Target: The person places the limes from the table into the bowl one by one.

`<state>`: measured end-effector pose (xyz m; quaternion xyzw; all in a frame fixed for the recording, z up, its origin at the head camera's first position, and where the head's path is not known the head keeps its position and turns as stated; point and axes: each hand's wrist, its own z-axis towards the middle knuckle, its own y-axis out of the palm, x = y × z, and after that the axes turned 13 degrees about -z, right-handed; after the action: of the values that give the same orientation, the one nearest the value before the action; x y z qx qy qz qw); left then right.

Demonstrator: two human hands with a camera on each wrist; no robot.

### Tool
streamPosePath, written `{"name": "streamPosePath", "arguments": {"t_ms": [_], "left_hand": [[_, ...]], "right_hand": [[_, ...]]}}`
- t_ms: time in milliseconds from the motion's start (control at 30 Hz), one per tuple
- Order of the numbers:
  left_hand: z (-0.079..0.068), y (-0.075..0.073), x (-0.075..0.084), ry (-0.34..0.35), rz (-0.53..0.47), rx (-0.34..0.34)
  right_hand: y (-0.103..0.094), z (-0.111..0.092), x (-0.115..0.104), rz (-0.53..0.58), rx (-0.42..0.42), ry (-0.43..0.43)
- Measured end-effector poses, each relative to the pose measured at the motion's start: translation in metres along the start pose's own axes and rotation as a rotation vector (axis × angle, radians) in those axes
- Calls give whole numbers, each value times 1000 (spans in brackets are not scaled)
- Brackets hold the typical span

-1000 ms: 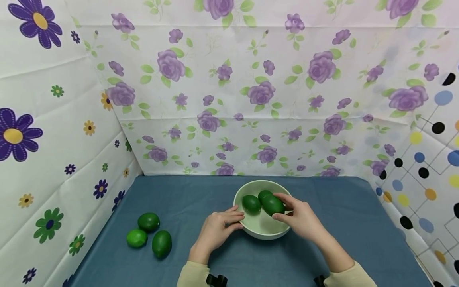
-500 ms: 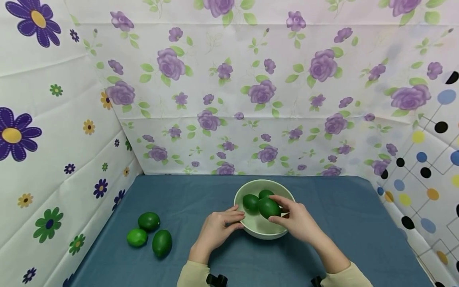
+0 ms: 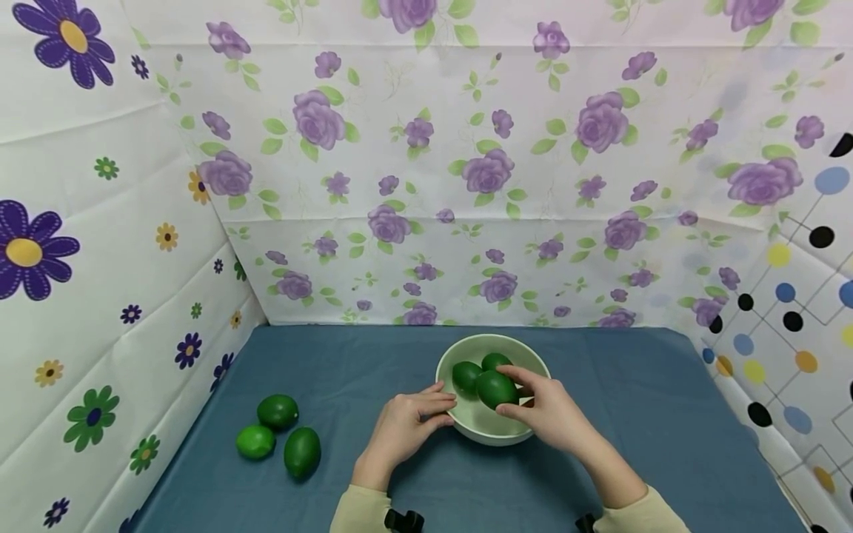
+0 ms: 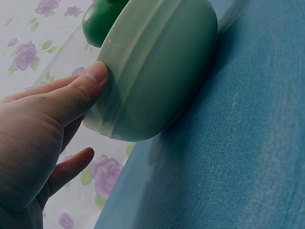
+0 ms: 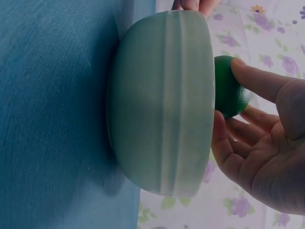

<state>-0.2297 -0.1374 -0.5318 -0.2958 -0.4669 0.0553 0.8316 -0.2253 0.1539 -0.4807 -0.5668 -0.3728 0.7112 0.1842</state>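
In the head view a pale green bowl (image 3: 493,433) stands mid-table with two dark green avocados inside, one left avocado (image 3: 466,377) and one farther avocado (image 3: 495,361) at the back. My left hand (image 3: 406,429) grips the bowl's left rim, its thumb (image 4: 96,72) on the outer wall in the left wrist view. Thumb and fingers of my right hand (image 3: 546,407) hold a third dark green avocado (image 3: 496,390) within the bowl's opening. From the right wrist view this avocado (image 5: 229,90) shows just past the rim, its lower part hidden by the wall.
On the blue-covered table (image 3: 373,503), to the left, lie a dark green avocado (image 3: 278,411), another avocado (image 3: 302,453) and a brighter green lime (image 3: 256,442). A flowered cloth (image 3: 440,185) hangs behind, with patterned cloths at both sides.
My right hand has moved a little left with the avocado, bringing it over the bowl's middle, in front of the other two. The left hand and the bowl have stayed put.
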Motion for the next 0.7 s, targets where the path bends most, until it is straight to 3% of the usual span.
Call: {"name": "streamPosePath", "arguments": {"t_ms": [400,567,700], "left_hand": [[0,-2,-1,2,-20,-4],[0,-2,-2,13,-23,-3],[-1,-3,-2,17,-20,-9]], "right_hand": [[6,5,-3,-21,-8,-8],[10,6,-6,3,-16,48],[15,9,-5,-40,-29,79]]}}
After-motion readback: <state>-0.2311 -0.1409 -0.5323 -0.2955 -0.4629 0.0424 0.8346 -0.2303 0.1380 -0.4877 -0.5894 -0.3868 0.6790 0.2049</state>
